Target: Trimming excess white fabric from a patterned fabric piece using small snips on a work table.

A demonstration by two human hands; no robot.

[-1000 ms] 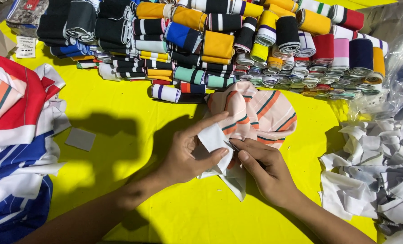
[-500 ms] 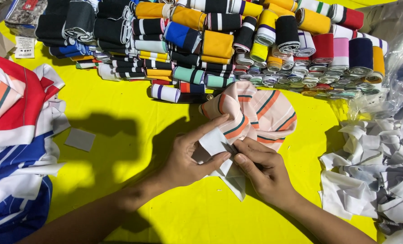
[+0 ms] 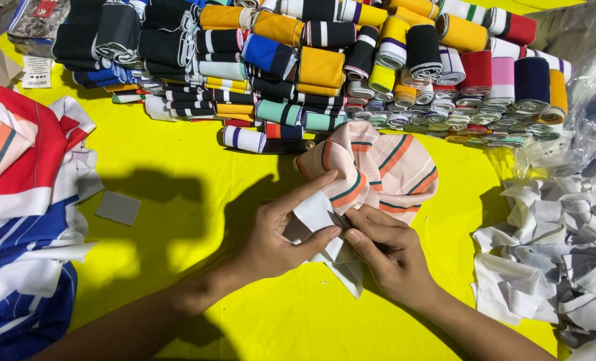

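Left hand (image 3: pixel 278 234): closed on the white fabric piece (image 3: pixel 315 215), thumb below, forefinger stretched along its upper edge
Right hand (image 3: pixel 385 251): fingertips pinching the same white piece, touching the left thumb
White fabric piece: held just above the yellow table (image 3: pixel 177 160), near its middle, against the pink striped cloth (image 3: pixel 385 167)
Far edge: rolls of coloured ribbing (image 3: pixel 325 60), stacked in rows
Left side: red, white and blue garments (image 3: pixel 24 220); small grey patch (image 3: pixel 118 208)
Right side: heap of white scraps (image 3: pixel 552 254)

Striped fabric (image 3: pixel 371 170) drawn closer — hands (image 3: pixel 278 234) nearly meeting.
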